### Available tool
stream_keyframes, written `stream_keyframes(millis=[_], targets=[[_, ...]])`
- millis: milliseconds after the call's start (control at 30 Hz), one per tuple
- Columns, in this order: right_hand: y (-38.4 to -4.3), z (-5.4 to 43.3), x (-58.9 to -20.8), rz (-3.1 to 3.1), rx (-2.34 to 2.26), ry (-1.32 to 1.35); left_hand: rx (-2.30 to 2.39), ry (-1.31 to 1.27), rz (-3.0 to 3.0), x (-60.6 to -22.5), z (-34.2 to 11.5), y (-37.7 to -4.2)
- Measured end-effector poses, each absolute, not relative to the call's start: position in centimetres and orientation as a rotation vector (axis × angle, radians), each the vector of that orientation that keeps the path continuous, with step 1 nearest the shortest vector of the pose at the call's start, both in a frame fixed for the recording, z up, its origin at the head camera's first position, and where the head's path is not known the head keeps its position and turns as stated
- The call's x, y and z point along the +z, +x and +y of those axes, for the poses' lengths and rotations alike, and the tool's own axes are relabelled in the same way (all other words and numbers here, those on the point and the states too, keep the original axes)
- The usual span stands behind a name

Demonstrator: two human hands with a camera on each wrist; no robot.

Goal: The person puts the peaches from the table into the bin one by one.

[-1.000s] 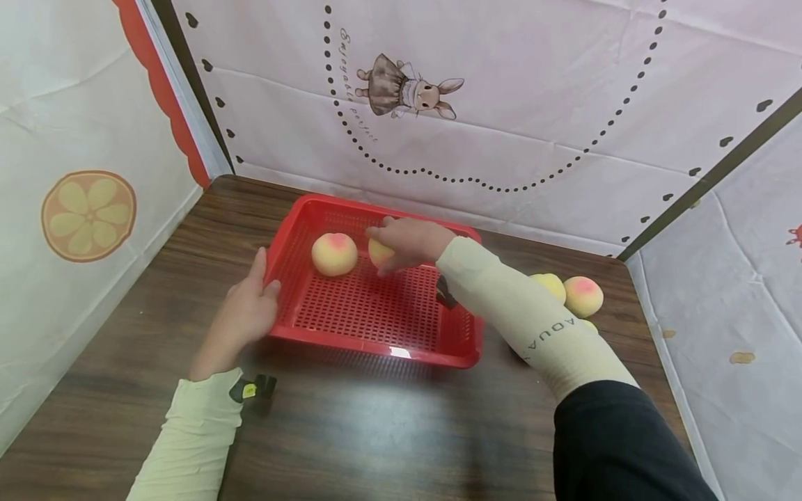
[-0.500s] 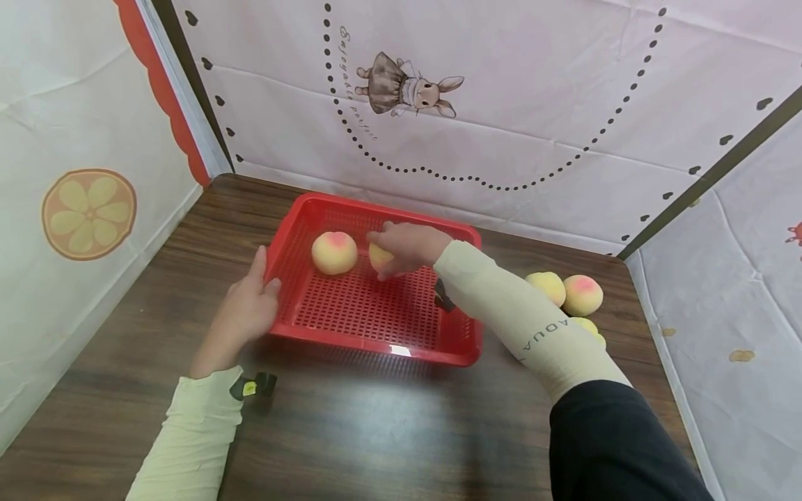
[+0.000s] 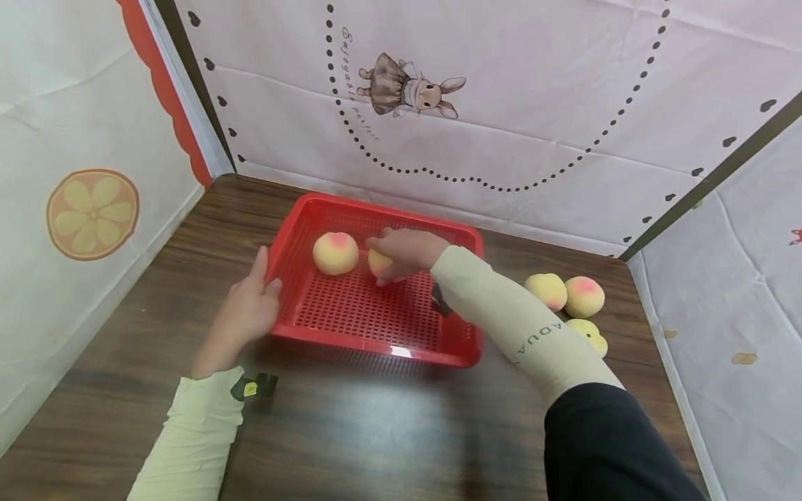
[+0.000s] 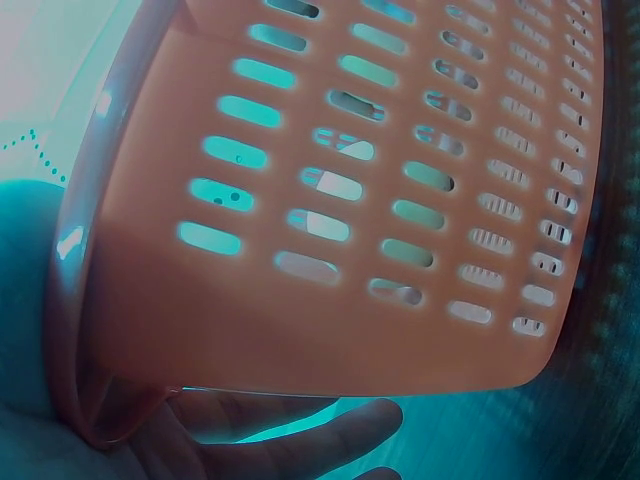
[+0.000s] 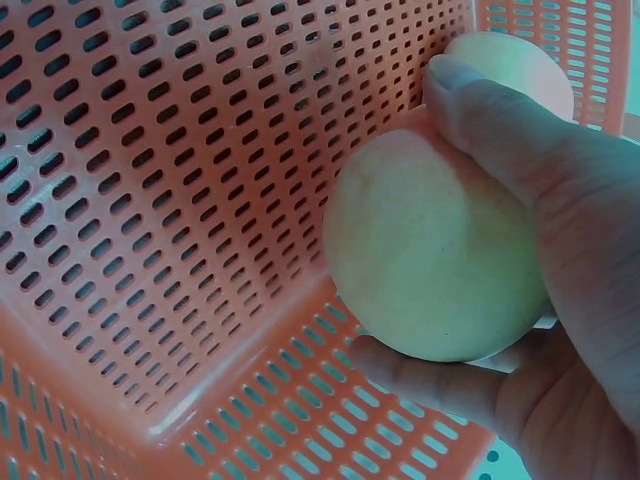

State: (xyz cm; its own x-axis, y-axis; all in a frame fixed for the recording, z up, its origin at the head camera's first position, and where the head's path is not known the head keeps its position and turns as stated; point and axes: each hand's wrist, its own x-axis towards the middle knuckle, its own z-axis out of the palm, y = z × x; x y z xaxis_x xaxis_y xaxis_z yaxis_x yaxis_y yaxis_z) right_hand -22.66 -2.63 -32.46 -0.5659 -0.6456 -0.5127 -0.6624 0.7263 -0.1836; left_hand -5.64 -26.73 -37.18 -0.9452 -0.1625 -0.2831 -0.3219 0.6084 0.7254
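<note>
A red plastic basket with slotted walls lies on the table. My left hand holds its left rim, the thumb over the edge; in the left wrist view several fingers extend below the basket wall. Inside the basket my right hand grips a yellow and pink peach, largely covered by the hand in the head view. The right wrist view shows this peach between thumb and fingers, low against the basket mesh. Left of it another peach rests in the basket.
Outside the basket on the right stand a yellow peach, a pink-topped peach and a further peach, partly behind the right sleeve. Patterned cloth walls enclose the back and sides of the brown wooden table.
My right forearm has shifted slightly left and down, uncovering more of the peaches on the right. The right hand keeps its grip on the peach; the left hand and basket stay put.
</note>
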Motion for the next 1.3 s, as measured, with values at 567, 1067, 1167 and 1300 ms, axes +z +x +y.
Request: stream_keyframes(millis=[567, 1067, 1167, 1300], targets=[[-22.9, -2.5, -34.2, 2.372, -0.013, -0.963, 1.244, -0.378, 2.670, -37.4, -26.8, -5.6], [-23.2, -2.5, -34.7, 2.396, -0.024, -0.977, 1.266, -0.405, 2.646, -37.0, -26.6, -5.4], [-23.2, -2.4, -34.8, 2.395, -0.026, -0.969, 1.260, -0.405, 2.646, -37.0, -26.6, -5.5], [-23.3, -2.5, -35.1, 2.385, -0.024, -0.962, 1.256, -0.403, 2.645, -37.0, -26.6, -5.5]])
